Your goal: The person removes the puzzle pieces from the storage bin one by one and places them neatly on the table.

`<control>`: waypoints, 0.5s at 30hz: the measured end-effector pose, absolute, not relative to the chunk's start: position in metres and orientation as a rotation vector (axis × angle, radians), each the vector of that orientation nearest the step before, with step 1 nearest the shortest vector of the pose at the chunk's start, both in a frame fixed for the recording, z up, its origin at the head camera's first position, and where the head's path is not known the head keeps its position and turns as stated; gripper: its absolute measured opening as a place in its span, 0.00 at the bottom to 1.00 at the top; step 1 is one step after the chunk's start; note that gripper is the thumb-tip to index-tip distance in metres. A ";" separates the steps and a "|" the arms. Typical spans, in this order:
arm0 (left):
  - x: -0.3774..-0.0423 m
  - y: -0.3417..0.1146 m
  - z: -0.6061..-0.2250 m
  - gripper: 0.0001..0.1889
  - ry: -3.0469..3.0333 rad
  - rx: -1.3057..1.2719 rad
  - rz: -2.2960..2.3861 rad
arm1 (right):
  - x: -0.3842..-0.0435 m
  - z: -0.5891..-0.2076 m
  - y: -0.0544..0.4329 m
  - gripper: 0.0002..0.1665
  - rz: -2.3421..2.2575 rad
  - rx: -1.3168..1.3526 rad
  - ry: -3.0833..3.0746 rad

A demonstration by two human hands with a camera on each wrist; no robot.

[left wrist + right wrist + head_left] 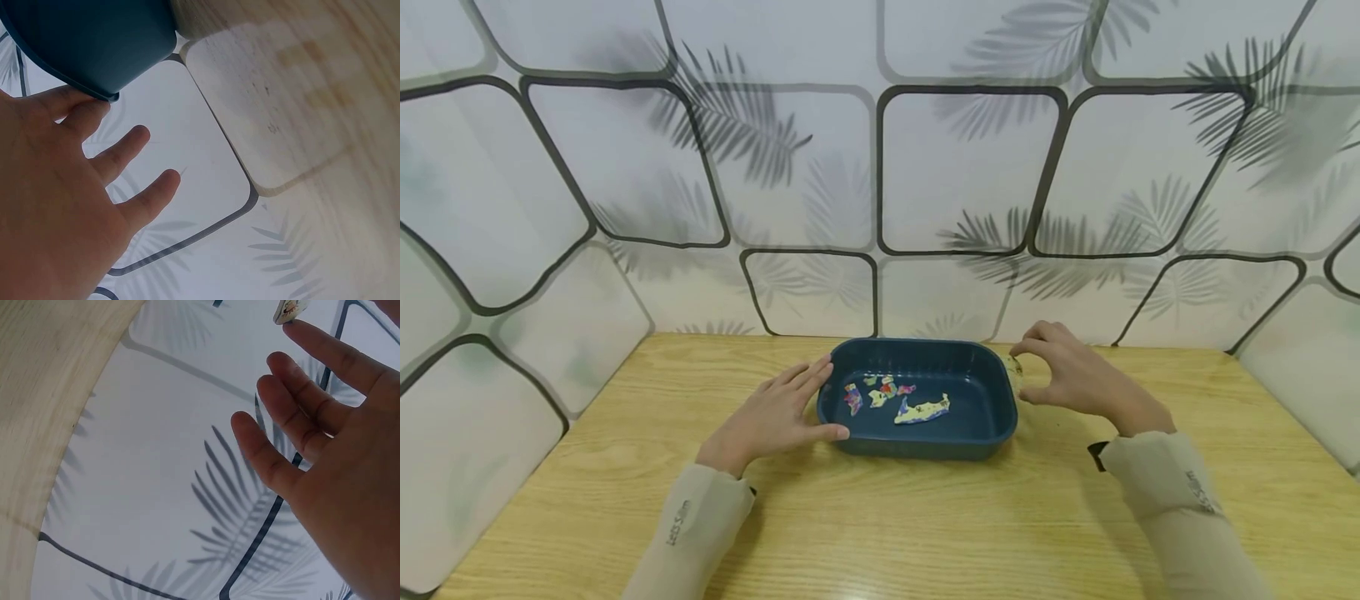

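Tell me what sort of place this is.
Probably an indoor tabletop work corner, though the wider room isn't shown: a wood-grain table has patterned walls behind it and at both sides, and a dark blue tray with small colourful pieces sits on it.

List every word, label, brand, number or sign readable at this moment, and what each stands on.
"Lets S…im": left sleeve; the second word's middle letters are blurred.
"Lets S…": right sleeve; the rest is blurred.
Printed pieces in the blue tray, pale piece in the right hand: no readable text.
Small dark mark, left wrist view: too blurred to read.
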State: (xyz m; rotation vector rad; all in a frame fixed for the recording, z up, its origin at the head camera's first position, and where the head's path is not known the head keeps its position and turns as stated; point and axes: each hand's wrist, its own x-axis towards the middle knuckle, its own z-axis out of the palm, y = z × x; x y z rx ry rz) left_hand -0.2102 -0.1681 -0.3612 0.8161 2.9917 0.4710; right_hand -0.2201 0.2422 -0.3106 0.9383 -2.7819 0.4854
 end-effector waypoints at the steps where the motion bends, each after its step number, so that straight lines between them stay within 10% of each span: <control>1: -0.210 -0.168 -0.361 0.51 2.991 0.818 0.471 | -0.218 -0.311 0.244 0.24 0.488 0.928 -2.784; 15: -0.210 -0.169 -0.362 0.52 2.984 0.819 0.473 | -0.217 -0.319 0.274 0.28 0.443 0.737 -2.946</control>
